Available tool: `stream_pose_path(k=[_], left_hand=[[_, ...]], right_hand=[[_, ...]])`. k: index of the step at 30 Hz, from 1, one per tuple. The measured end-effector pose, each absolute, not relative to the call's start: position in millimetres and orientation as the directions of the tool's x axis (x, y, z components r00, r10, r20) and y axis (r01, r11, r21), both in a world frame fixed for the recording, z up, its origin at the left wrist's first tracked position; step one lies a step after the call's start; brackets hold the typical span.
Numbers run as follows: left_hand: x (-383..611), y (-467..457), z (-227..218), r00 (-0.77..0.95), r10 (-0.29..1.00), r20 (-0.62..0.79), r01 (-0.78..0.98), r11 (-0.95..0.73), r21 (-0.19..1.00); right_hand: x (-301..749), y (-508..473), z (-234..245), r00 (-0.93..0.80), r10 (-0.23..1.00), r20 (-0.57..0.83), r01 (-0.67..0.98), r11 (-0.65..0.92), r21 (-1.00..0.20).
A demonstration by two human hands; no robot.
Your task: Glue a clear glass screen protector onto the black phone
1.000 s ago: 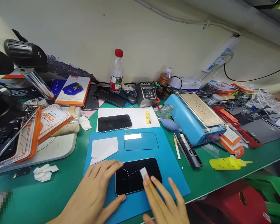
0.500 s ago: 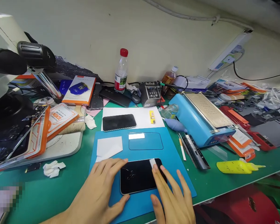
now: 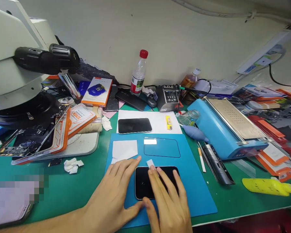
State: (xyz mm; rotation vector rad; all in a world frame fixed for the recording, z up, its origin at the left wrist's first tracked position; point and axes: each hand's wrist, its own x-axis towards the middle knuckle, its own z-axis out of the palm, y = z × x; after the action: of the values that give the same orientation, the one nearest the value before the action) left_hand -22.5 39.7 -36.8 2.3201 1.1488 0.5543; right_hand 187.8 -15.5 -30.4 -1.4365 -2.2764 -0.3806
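Note:
A phone (image 3: 142, 191) with a dark screen lies flat on the blue mat (image 3: 199, 200). Small bright marks show on its glass. My left hand (image 3: 111, 194) is open around the phone's left end, its index finger beyond the upper left corner and its thumb by the lower edge. Under the fingertips of my right hand (image 3: 168, 200) a small white wipe (image 3: 150, 163) is pinned at the phone's upper edge; these fingers cover much of the screen. Above the phone lie a clear glass panel with a black border (image 3: 162, 149) and a white sheet (image 3: 124, 149).
A second phone (image 3: 134, 125) and a yellow lighter (image 3: 168, 123) lie on white paper. To the right are a blue air blower (image 3: 195, 132), a cigarette (image 3: 201, 160), a blue heating machine (image 3: 215, 136) and a yellow bottle (image 3: 266, 186). A microscope (image 3: 14, 64) stands left.
My right hand has slid the wipe leftward across the screen to the upper edge, and the marks on the glass look fewer. The camera view has shifted left.

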Motion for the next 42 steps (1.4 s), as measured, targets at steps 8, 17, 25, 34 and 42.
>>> stream_pose_path(k=[8,17,25,34,42], left_hand=[[-23,41,-39,0.575,0.805,0.146,0.602,-0.537,0.591],[-26,40,-38,0.575,0.799,0.173,0.587,-0.551,0.593],[-25,40,-36,0.589,0.789,0.172,0.586,-0.565,0.581],[-24,40,-31,0.59,0.795,0.142,0.612,-0.555,0.563],[-25,41,-32,0.599,0.778,0.187,0.591,-0.588,0.553]], right_hand=[[177,-12,-29,-0.464,0.748,0.474,0.859,0.511,0.034],[187,-17,-28,-0.51,0.7,0.5,0.813,0.582,0.015],[179,-16,-29,-0.474,0.76,0.444,0.844,0.537,-0.017],[208,-40,-33,-0.342,0.834,0.432,0.919,0.393,-0.031],[196,-52,-44,-0.507,0.741,0.44,0.837,0.546,0.045]])
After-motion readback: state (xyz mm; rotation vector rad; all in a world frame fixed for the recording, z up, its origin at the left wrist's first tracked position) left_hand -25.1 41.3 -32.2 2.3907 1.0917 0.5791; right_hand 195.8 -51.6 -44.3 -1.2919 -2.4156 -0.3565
